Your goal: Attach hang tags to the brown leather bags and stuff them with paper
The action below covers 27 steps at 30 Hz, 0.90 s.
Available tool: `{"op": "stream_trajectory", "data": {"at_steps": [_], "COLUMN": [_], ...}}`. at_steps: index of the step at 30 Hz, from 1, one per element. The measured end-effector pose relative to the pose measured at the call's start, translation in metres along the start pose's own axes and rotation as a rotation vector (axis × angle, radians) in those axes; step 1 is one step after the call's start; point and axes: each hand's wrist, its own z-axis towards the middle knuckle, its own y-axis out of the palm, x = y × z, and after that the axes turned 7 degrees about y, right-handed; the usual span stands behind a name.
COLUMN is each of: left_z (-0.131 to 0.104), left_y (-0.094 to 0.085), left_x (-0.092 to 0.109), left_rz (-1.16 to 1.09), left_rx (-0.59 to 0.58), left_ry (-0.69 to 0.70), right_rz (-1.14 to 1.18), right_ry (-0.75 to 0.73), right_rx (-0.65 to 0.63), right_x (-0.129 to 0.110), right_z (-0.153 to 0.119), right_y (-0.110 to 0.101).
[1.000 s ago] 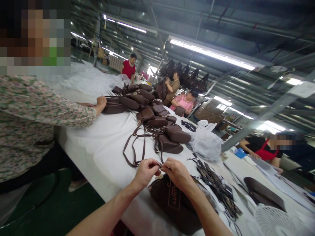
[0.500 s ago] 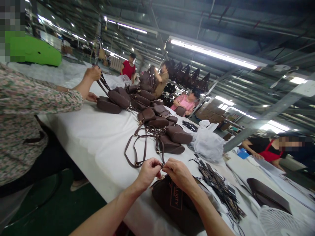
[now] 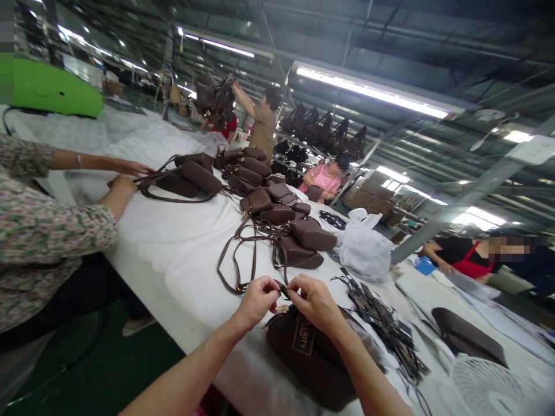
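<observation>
My left hand (image 3: 259,299) and my right hand (image 3: 311,297) meet above a dark brown bag (image 3: 299,370) near the table's front edge. Both pinch a thin black cord (image 3: 282,290) between thumb and fingers, which forms a small loop between them. A dark tag (image 3: 303,335) with gold lettering hangs against the bag, below my right hand. Part of the bag lies behind my right forearm. Just beyond my hands, brown straps (image 3: 237,260) run to a pile of small brown bags (image 3: 299,251).
Black tags with cords (image 3: 384,323) lie right of the bag, near a white fan (image 3: 488,384) and brown piece (image 3: 468,335). White plastic (image 3: 364,245) lies behind. At left, a person in a floral top (image 3: 56,231) reaches toward bags (image 3: 186,176); others work farther back.
My hands have drawn slightly apart, showing more cord between them. The person at left has lowered the straps and bags leftward. A person behind has raised a bunch of dark bags to the left.
</observation>
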Motion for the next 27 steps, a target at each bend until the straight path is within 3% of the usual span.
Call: {"op": "stream_trajectory", "data": {"at_steps": [7,12,16,23,27], "left_z": [-0.005,-0.008,-0.012,-0.013,-0.010], "left_y": [-0.003,0.002,0.003,0.006,0.005], "left_x": [0.010,0.002,-0.009,-0.013,-0.015], "left_rz": [-0.252,-0.704,-0.863,-0.895,-0.885], "left_rx": [-0.171,-0.132,-0.118,-0.110,-0.061], "left_ry": [0.102,-0.099,-0.201,-0.267,-0.312], "right_rz": [-0.133,-0.274,-0.516,-0.576,-0.643], "right_ry": [-0.010,-0.092,-0.261,-0.660,-0.785], "right_rx": [0.010,0.050,0.135,0.347,0.373], "right_x": [0.001,0.006,0.007,-0.004,0.007], "right_z": [0.003,-0.007,-0.021,-0.033,-0.040], "right_y": [0.004,0.006,0.009,0.009,0.013]}}
